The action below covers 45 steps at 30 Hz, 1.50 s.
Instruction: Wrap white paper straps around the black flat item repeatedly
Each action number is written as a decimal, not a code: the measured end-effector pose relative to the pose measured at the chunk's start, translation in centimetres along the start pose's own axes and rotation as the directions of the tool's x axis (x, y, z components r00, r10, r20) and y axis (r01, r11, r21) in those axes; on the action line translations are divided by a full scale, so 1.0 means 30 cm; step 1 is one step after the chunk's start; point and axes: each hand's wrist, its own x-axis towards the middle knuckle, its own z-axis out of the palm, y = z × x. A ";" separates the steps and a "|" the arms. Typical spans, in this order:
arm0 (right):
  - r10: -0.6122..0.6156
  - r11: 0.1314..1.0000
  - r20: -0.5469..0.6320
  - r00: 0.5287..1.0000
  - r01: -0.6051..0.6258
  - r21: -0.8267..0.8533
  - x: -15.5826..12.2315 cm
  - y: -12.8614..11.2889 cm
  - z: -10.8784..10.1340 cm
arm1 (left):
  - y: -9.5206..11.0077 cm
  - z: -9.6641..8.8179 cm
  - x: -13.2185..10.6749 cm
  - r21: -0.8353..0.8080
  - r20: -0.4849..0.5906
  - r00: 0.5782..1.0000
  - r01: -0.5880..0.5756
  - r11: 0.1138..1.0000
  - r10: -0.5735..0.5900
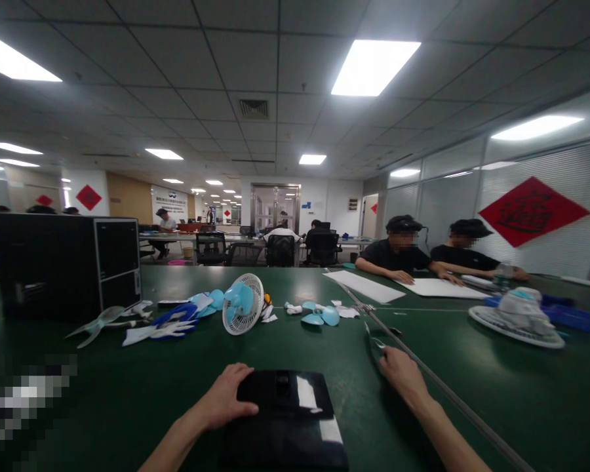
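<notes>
Green worktop [295,352] stretches before you: black boxy computer tower [49,265] left, long grey strip [452,394] that could block rightward reach. Nearest you, your half-closed left hand [226,396] holds the left edge of the glossy black plastic box [282,419], probably stiff and slippery; grip both sides. Your right hand [403,375] curls at a slim silvery item [376,342]; whether gripped, you can't tell.

Green table [285,347] with black computer tower [49,269], gloves [170,322], white fan [240,305] and glossy black casing [285,423] on top.
</notes>
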 end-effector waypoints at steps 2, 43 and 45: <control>-0.001 1.000 -0.057 0.998 0.001 0.011 -0.004 0.011 -0.034 | -0.015 0.000 0.004 0.008 -0.020 1.000 0.009 1.000 -0.009; -0.543 0.349 0.375 0.751 -0.205 0.914 -0.245 -0.329 -0.054 | 0.064 -0.112 -0.048 -0.571 0.090 0.996 0.059 0.819 -0.009; -0.548 0.400 0.420 0.723 -0.213 0.891 -0.249 -0.326 -0.054 | 0.053 -0.118 -0.057 -0.558 0.192 0.981 0.113 0.822 -0.005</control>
